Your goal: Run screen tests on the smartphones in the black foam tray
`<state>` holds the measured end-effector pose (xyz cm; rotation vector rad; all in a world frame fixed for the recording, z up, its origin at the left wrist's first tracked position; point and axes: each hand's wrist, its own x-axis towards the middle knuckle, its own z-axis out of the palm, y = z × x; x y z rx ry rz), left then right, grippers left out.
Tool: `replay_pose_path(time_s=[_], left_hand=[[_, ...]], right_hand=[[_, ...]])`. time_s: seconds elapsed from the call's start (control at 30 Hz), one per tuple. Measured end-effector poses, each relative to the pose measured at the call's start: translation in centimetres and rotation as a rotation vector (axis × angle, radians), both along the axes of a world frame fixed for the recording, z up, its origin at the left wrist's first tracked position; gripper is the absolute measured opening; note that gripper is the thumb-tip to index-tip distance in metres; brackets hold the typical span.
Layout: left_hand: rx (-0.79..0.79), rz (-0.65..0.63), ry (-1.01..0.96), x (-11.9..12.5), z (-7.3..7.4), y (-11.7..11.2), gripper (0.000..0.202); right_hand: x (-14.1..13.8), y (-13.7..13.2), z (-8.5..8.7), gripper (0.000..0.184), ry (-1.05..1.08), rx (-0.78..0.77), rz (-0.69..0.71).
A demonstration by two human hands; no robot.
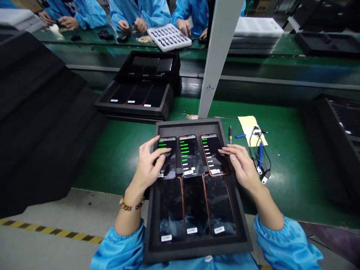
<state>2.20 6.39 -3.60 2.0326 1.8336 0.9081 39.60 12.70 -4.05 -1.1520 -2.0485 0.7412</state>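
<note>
Left hand (148, 165) and right hand (242, 167), apart and unclenched, are at the far-left phone (171, 165) and far-right phone (213, 154). Advisable: light fingertip taps, tray (197, 254) held level.

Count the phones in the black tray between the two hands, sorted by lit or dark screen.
Phones with lit screens, far row: 3
Phones with dark screens, near row: 3
Total: 6
</note>
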Motion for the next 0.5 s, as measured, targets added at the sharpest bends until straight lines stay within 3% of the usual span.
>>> replay_pose_path(time_s=[0.07,0.13,0.3,0.5], left_hand=[[-0.051,-0.178,0.126,1.3,1.4,0.7,0.035],[-0.107,-0.276,0.21,2.5,2.3,1.7,0.035],[-0.136,-0.248,0.309,3.5,2.6,3.9,0.036],[-0.165,-0.22,0.295,3.5,2.3,4.7,0.039]], right_hand=[[0.4,-0.6,0.1,0.036,0.002,0.008,-0.011],[0.6,-1.2,0.2,0.036,-0.012,0.012,-0.013],[0.9,-2.2,0.1,0.036,-0.077,0.001,0.0],[0.8,-2.5,0.0,0.036,-0.081,0.006,0.034]])
